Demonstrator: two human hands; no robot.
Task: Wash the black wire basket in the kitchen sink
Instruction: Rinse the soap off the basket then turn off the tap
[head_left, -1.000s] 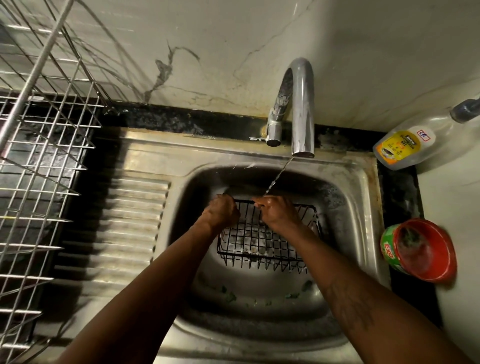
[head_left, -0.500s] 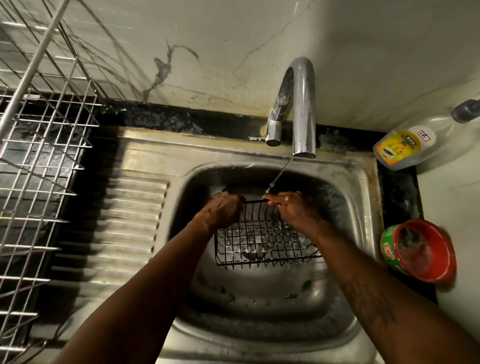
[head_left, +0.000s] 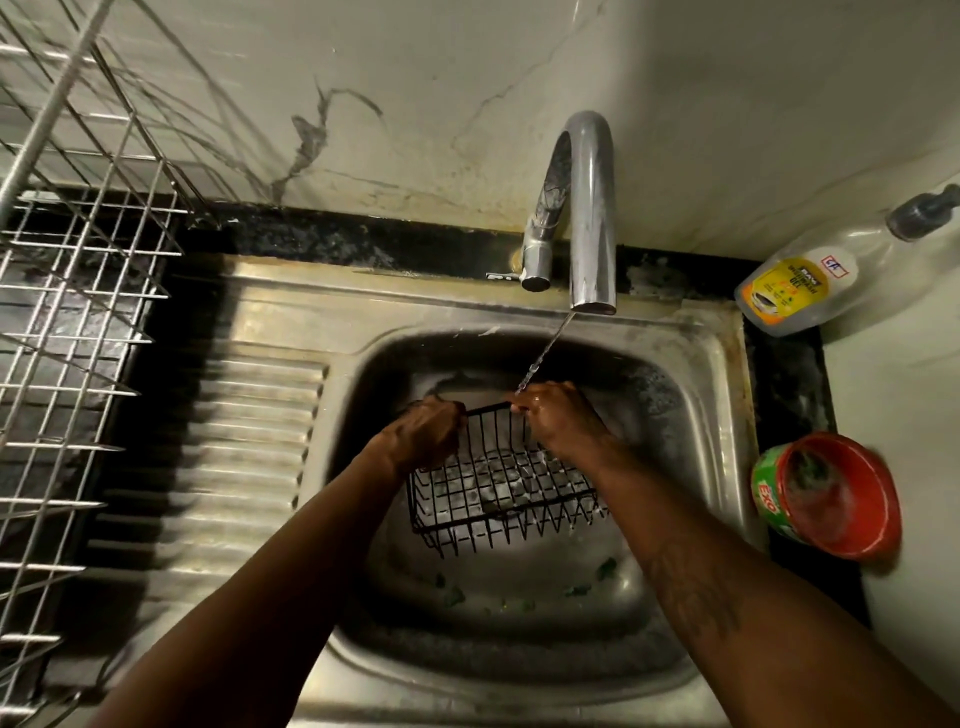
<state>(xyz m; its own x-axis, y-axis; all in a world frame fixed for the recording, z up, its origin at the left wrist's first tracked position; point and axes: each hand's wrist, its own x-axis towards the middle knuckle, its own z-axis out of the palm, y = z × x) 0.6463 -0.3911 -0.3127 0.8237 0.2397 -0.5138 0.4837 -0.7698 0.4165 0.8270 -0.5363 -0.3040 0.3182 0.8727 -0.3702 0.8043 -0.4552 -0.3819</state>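
Observation:
The black wire basket (head_left: 498, 493) hangs tilted inside the steel sink (head_left: 696, 374), its far rim raised towards the tap. My left hand (head_left: 426, 434) is closed around the far left corner of that rim. My right hand (head_left: 558, 418) grips the far rim to the right, wet and shiny. A thin stream from the chrome tap (head_left: 589, 218) lands on my right hand's fingers and the rim. Soap foam clings to the basket's right wires.
A steel wire dish rack (head_left: 67, 322) stands on the left over the ribbed drainboard (head_left: 244, 467). A clear soap bottle (head_left: 800, 286) lies at the back right. A red dish-soap tub (head_left: 831, 499) sits right of the sink. Green scraps lie in the sink bottom.
The basket has tipped from nearly flat to steeply tilted, far rim lifted. My hands slid closer together along that rim, under the stream.

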